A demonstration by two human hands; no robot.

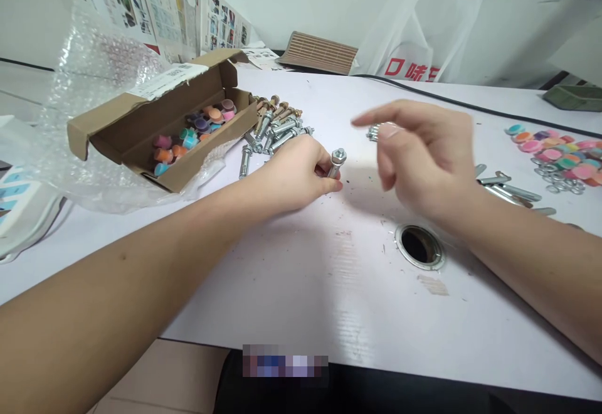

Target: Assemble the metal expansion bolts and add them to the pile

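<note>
My left hand [305,169] is closed round a silver expansion bolt [337,162], its nut and washer end pointing up, just over the white table. Raised to the right of it, my right hand [418,150] is slightly blurred, its index finger stretched out and apart from the thumb; I see nothing held in it. Some small silver metal parts [374,132] lie behind the right hand and are partly hidden by it. A pile of silver and brassy expansion bolts [282,128] lies beyond my left wrist.
An open cardboard box [120,141] with colourful little caps stands left on bubble wrap [70,106]. Right are more coloured caps [569,157], washers [559,179] and metal sleeves [522,193]. A metal-rimmed hole [399,248] opens in the table [291,288]. A black cable [451,97] crosses the back.
</note>
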